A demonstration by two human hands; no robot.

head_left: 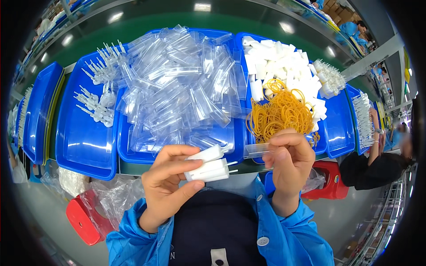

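Note:
Held in front of my body, my left hand [171, 179] is closed around several white plastic pieces [207, 170] with thin white stems sticking out to the right. Opposite it, my right hand [289, 166] pinches a clear plastic sleeve [256, 150] between thumb and fingers. The sleeve's free end points toward the left hand, apart from the white pieces. Just beyond the right hand lies a heap of yellow rubber bands [279, 114]. A large pile of similar clear sleeves [177, 84] fills the middle tray ahead of me.
White plastic pieces [277, 60] lie behind the rubber bands in a blue tray [239, 44]. At left, another blue tray [84, 137] holds clusters of white stemmed parts [100, 104]. Stacked blue trays [42, 113] stand further left. Red stools [86, 219] are below the bench; a co-worker's arm [376, 137] is at right.

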